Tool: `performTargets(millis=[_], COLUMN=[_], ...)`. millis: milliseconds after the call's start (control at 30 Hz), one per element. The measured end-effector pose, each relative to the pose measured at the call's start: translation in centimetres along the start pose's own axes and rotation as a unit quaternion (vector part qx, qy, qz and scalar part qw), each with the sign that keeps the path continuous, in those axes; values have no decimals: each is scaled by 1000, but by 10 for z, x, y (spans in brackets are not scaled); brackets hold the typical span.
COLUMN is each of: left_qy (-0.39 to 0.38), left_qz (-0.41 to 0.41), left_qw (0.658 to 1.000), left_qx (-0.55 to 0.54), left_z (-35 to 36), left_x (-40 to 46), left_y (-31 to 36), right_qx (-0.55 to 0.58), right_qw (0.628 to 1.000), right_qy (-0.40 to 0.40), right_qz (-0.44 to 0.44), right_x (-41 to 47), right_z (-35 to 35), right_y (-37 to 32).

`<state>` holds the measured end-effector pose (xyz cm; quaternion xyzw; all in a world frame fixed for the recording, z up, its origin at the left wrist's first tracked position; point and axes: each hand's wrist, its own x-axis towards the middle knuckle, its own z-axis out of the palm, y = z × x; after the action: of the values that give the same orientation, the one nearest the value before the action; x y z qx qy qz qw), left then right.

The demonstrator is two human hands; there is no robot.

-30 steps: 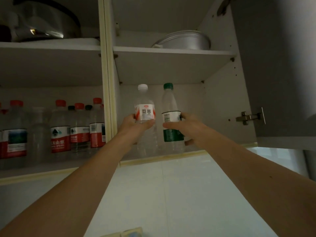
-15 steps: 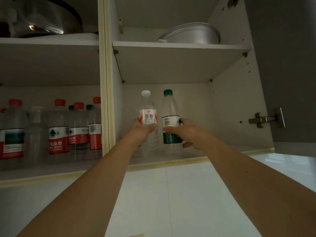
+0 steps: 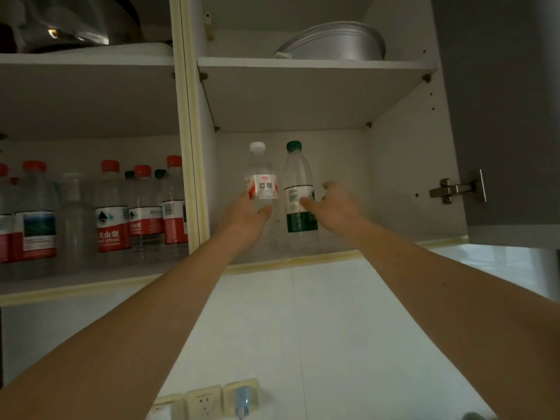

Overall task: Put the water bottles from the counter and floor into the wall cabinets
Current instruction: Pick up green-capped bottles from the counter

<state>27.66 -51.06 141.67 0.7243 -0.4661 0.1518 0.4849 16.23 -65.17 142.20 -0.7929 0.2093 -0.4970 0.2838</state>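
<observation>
Left hand [image 3: 247,215]: our grip is clamped on the white-capped bottle [image 3: 261,189], steadying it upright on the lower shelf [image 3: 348,248].
Right hand [image 3: 335,204]: fingers apart, just beside the green-capped bottle [image 3: 298,192], which stands alone.
Placement: side by side toward the far wall, leaving room in front.

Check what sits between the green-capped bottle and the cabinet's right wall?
Only the right hand, open beside the green-capped bottle; otherwise bare shelf, head view.
</observation>
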Motion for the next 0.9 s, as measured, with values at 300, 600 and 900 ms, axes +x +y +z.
performTargets(millis=[300, 600, 900], left_qy=[83, -35, -240], left_qz=[142, 12, -181], left_qw=[980, 993, 954], left_qx=[-114, -113, 12], left_z=[-17, 24, 81], left_x=[-93, -223, -359], left_y=[0, -119, -255], right_qx=[28, -17, -68], right_qw=[978, 994, 931], right_qy=[122, -109, -339], right_qz=[-168, -25, 114], right_x=[-114, -256, -376], right_z=[-4, 58, 139], right_y=[4, 100, 196])
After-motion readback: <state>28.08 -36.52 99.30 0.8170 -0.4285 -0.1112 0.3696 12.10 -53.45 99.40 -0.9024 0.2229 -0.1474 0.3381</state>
